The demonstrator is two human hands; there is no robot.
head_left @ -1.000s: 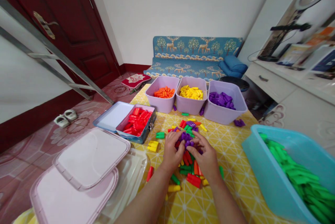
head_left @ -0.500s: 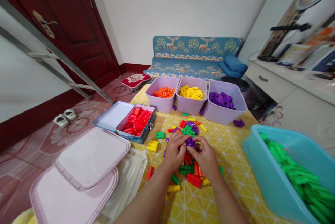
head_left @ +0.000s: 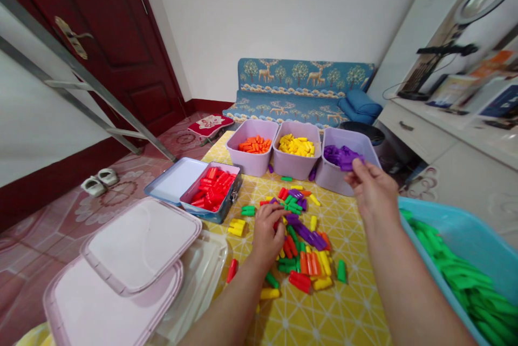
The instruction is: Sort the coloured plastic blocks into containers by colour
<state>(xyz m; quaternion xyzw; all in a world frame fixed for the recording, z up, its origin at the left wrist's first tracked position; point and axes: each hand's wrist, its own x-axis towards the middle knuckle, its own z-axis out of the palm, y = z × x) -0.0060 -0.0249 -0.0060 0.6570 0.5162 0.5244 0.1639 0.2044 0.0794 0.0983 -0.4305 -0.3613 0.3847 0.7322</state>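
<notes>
My right hand pinches a purple plastic piece at the front rim of the right lilac bin, which holds more purple pieces. My left hand rests low over the mixed pile, its fingers curled. A bit of red shows between its thumb and fingers, but what it grips, if anything, is mostly hidden. Beside it lie joined purple pieces, orange pieces, red pieces and a green piece on the yellow patterned cloth.
Two more lilac bins hold orange pieces and yellow pieces. A hinged box of red pieces stands open at left, near stacked lids. At right is a turquoise tub with green pieces. A blue sofa stands behind.
My right hand has left my left hand and moved forward and right to the purple bin with a purple piece. My left hand has stayed over the pile.
</notes>
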